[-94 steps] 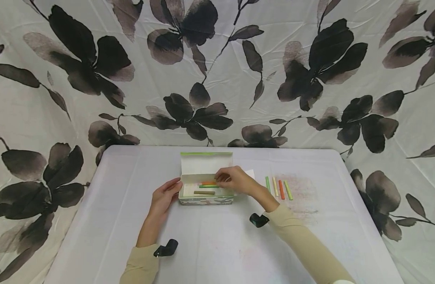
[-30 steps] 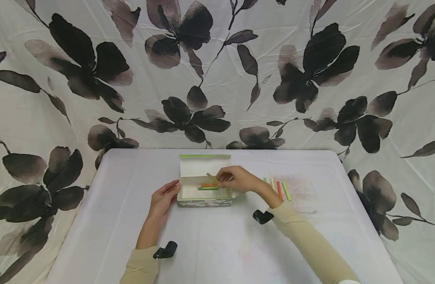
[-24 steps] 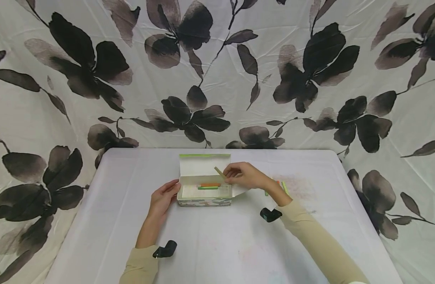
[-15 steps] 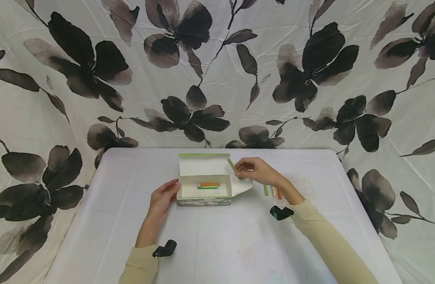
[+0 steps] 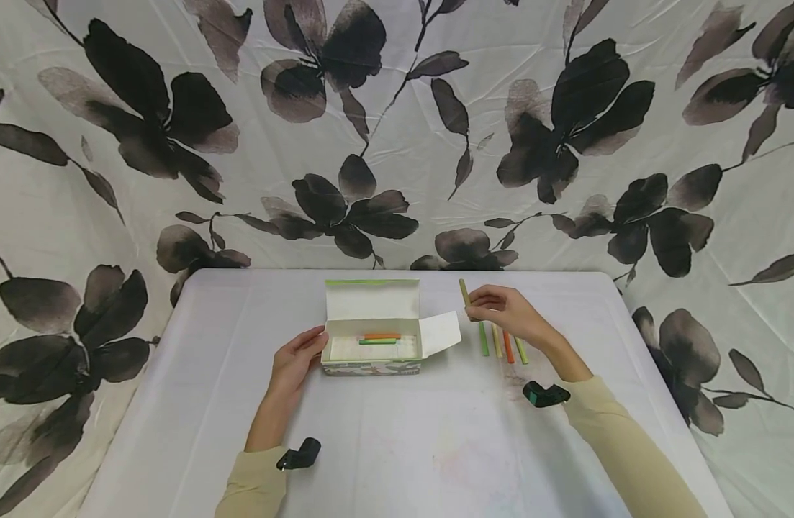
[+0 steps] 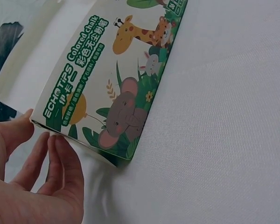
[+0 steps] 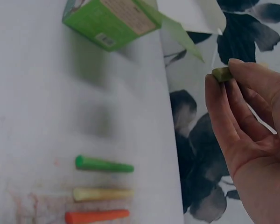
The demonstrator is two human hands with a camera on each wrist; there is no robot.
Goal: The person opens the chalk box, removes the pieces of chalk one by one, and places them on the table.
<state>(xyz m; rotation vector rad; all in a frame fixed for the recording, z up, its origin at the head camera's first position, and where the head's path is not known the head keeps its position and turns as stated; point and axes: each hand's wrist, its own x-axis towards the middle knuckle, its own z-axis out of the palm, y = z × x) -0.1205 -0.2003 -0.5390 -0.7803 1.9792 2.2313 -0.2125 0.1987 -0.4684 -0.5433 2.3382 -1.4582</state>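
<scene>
My right hand (image 5: 505, 309) pinches an olive-green chalk stick (image 5: 464, 293) between thumb and fingers, raised above the table just right of the box; in the right wrist view the chalk's end (image 7: 221, 74) shows at the fingertips. The open chalk box (image 5: 371, 368) stands mid-table, lid tipped back. An orange chalk (image 5: 381, 336) and a green chalk (image 5: 377, 342) lie inside. My left hand (image 5: 297, 360) holds the box's left end; in the left wrist view, thumb and fingers pinch its corner beside the printed animal side (image 6: 116, 79).
Right of the box lie a green chalk (image 5: 484, 339), a pale yellow chalk (image 5: 497, 341), an orange-red chalk (image 5: 508, 347) and a lime chalk (image 5: 521, 350) in a row. A side flap (image 5: 440, 332) sticks out rightward. The white tablecloth (image 5: 384, 439) carries chalk smudges. Floral fabric hangs behind.
My right hand has lifted the olive chalk out of the box and carried it right, past the side flap. My left hand stays at the box's left end.
</scene>
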